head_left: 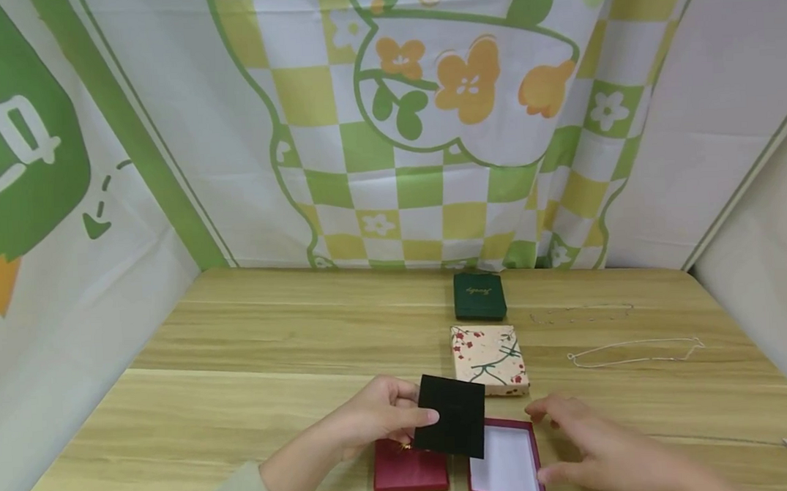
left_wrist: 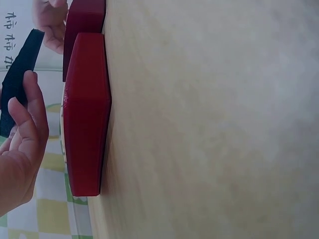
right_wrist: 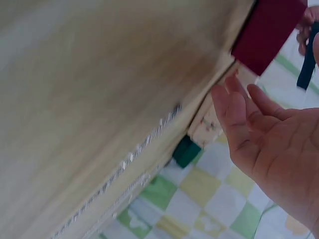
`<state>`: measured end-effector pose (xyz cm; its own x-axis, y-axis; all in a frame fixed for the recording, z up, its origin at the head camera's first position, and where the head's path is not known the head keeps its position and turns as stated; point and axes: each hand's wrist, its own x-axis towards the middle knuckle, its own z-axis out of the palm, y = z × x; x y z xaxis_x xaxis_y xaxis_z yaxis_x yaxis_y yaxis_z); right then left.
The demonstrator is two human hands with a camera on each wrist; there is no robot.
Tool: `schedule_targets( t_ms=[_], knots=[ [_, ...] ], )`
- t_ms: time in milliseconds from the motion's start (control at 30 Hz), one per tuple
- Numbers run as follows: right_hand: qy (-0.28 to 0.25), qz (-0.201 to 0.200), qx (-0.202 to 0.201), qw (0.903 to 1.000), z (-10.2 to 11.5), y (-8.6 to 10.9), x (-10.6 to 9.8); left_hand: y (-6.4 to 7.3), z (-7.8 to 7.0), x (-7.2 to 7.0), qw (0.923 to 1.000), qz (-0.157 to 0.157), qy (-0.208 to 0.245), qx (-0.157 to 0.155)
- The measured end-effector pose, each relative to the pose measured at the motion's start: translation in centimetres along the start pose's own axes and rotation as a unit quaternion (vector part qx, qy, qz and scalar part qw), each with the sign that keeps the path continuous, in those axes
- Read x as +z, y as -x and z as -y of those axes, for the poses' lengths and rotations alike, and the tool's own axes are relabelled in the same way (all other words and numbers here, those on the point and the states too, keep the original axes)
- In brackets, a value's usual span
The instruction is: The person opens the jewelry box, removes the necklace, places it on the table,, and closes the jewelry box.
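Note:
My left hand pinches a black square pad by its left side, thumb on top. The pad is tilted above a dark red lid and overlaps the left edge of an open red box with a white inside. In the left wrist view the pad shows edge-on, with the red lid standing beyond the fingers. My right hand is by the box's right side, fingers loosely spread and holding nothing. The right wrist view shows its palm beside the red box.
Behind the red box lies a cream box with a floral print, and behind that a dark green box. To the right, thin silver chains lie stretched out on the wooden table. A checked curtain hangs at the back.

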<state>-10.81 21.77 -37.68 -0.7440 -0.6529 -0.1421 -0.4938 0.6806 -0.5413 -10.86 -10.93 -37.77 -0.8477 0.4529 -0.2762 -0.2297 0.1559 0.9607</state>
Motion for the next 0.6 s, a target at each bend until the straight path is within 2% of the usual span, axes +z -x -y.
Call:
schedule_targets(
  t_ms=[67, 167, 600],
  knots=[
    [-0.03, 0.026, 0.038, 0.9985, 0.5, -0.1, 0.4, -0.1, 0.0, 0.1, 1.0, -0.001, -0.002, -0.002],
    [-0.053, 0.044, 0.07, 0.9952, 1.1, -0.3, 0.7, -0.2, -0.2, 0.2, 0.9999, -0.006, -0.007, -0.01],
    [-0.06, 0.043, 0.075, 0.9945, 2.0, -0.6, 1.4, -0.5, -0.3, 1.0, 0.9997, -0.001, 0.006, -0.025]
  ],
)
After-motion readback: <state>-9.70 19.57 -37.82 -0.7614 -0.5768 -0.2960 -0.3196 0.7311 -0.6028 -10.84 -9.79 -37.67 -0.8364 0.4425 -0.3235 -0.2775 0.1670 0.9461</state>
